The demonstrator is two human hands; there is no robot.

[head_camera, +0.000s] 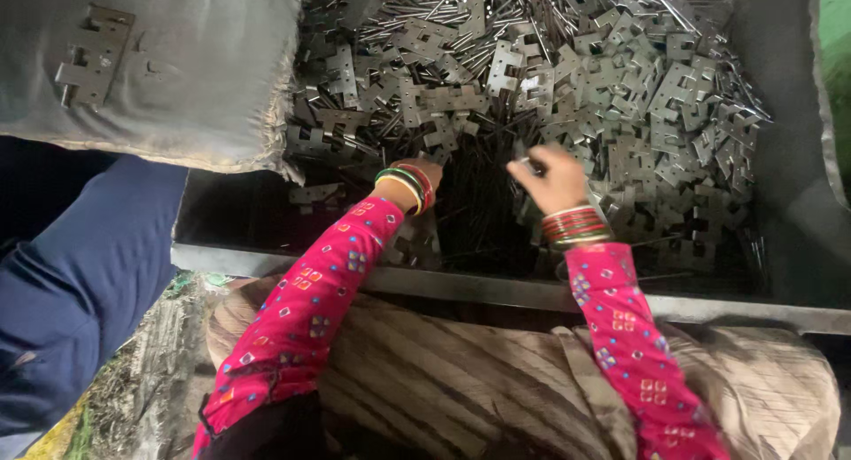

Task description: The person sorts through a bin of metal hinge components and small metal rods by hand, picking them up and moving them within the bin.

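**A:** What do you have on the head view?

**B:** I'm looking down into a dark metal bin (789,203) heaped with stamped metal plates (567,79) and thin steel pins (483,203). My right hand (557,178) is over the middle of the bin, fingers pinched shut on a small metal piece, a plate or pin, I can't tell which. My left hand (425,172) is dug into the pile near the front edge; its fingers are hidden among the plates, so I can't tell whether it is gripping anything.

**A:** How far along does it look?

**B:** Early, I'd judge. The heap against the far wall and right side is thick and tangled. Only a dark patch by the front edge, where loose pins lie, looks thinned out.

**A:** Anything set aside?

**B:** One assembled-looking plate (93,57) lies on a grey sack (204,97) at the bin's left corner. A blue sleeve (80,283), another person's, sits below it. A striped cloth (461,380) covers the front rim.
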